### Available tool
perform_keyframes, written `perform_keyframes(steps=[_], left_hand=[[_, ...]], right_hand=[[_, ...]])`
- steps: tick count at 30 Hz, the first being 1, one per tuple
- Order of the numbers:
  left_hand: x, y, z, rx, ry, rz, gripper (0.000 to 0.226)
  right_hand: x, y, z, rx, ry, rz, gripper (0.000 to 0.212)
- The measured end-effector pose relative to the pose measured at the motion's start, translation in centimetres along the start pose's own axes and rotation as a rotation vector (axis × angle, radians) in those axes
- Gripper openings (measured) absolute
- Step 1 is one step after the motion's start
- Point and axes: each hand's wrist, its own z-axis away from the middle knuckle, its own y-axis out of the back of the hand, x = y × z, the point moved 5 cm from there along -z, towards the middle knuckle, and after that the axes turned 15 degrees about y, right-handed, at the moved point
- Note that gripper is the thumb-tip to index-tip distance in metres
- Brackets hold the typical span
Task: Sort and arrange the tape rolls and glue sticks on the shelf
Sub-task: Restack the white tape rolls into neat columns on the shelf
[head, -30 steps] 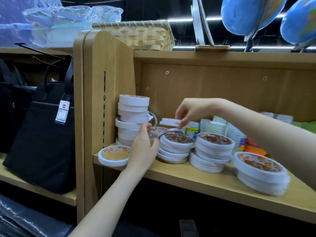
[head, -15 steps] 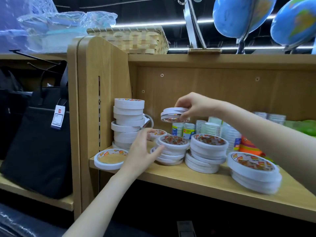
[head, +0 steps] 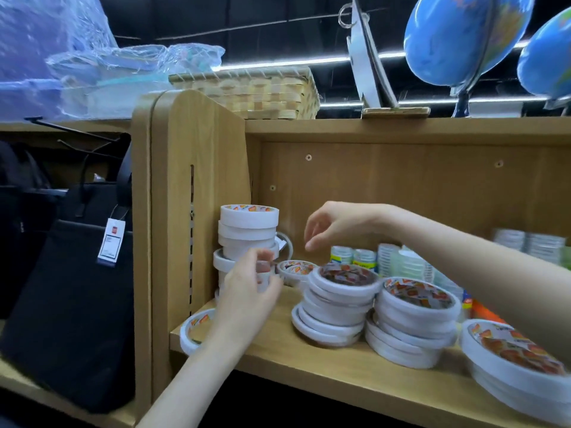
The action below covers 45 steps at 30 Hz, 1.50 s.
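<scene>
White tape rolls with orange-printed cores stand in piles on the wooden shelf (head: 309,375). A tall pile (head: 248,223) is at the left wall, a lower pile (head: 336,307) in the middle, another (head: 414,322) beside it and one (head: 509,366) at far right. A single roll (head: 194,329) overhangs the shelf's left front corner, and a small roll (head: 295,268) lies flat behind. Glue sticks (head: 353,257) stand at the back. My left hand (head: 250,291) pinches a white roll at the foot of the tall pile, blurred. My right hand (head: 336,225) hovers above the middle pile, fingers loosely curled, holding nothing.
A black bag (head: 77,288) with a price tag hangs left of the shelf's side panel (head: 173,211). Clear stacked containers (head: 401,264) crowd the back right. On top of the unit sit a woven basket (head: 253,91) and blue globes (head: 463,38).
My right hand carried a tape roll and now is empty above the middle pile, which has a roll on top. My left hand moved in to the foot of the tall pile.
</scene>
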Motion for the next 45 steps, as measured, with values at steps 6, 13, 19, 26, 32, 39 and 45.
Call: perform_keyframes(steps=[6,13,19,26,32,39,45], left_hand=[[-0.3,2.3,-1.5,0.305,-0.278,-0.342,0.037],[-1.1,2.0,-2.4,0.329,-0.31,-0.37,0.029],[-1.5,2.1,-2.5,0.326,-0.317,-0.346,0.032],[0.4,1.7,-1.1,0.319,-0.329,-0.313,0.032],[-0.2,-3.4,1.9,-0.373,-0.098,-0.181,0.077],[-1.7,-6.4,1.2,-0.364,-0.027,-0.266,0.087],[-0.6,-8.5,-0.4,-0.358,0.063,-0.266,0.067]], right_hand=[[3.4,-6.2,-6.3,-0.339,-0.185,0.169,0.037],[5.4,-6.7,-7.2,-0.318,-0.24,0.208,0.025],[3.5,-0.3,-3.8,0.033,-0.193,0.135,0.012],[-1.9,1.9,5.0,0.043,-0.094,0.007,0.004],[-3.0,-1.0,7.3,-0.086,-0.062,-0.044,0.025],[-1.5,-1.9,6.0,-0.063,-0.06,0.21,0.022],[0.9,-1.8,5.4,-0.051,-0.121,0.251,0.018]])
